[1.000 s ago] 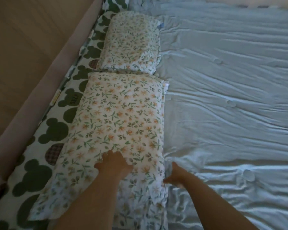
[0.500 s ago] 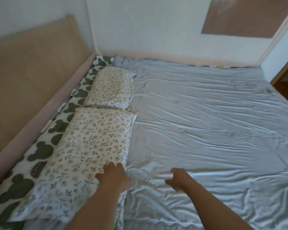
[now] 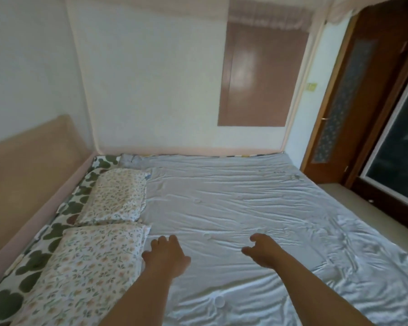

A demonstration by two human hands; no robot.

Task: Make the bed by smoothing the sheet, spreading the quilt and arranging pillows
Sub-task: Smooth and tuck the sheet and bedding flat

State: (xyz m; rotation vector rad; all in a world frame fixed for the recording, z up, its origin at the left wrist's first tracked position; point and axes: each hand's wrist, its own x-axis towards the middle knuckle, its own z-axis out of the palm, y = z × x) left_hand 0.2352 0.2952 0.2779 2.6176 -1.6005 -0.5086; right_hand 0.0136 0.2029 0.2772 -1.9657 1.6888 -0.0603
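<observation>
**Bed, late stage of making.** The quilt (image 3: 245, 208) lies spread wide and reaches the wall (image 3: 151, 90) at its far edge. We note shallow creases across it and heavier rumpling at its near right corner.

The far pillow (image 3: 118, 196) and the near pillow (image 3: 90, 267) lie end to end along the left side, near the headboard (image 3: 26, 165). Their inner edges meet the quilt.

The sheet (image 3: 33, 262) shows only as a strip between pillows and headboard, so we cannot judge how smooth it is under the quilt.

The left hand (image 3: 166, 254) hangs over the quilt just beside the near pillow, fingers loosely bent, holding nothing. The right hand (image 3: 263, 250), apart from it, is likewise loosely curled and empty. We cannot tell whether either touches the cloth.

We judge the spreading and the pillow placing done. What remains is smoothing the creases, chiefly at the near right.
</observation>
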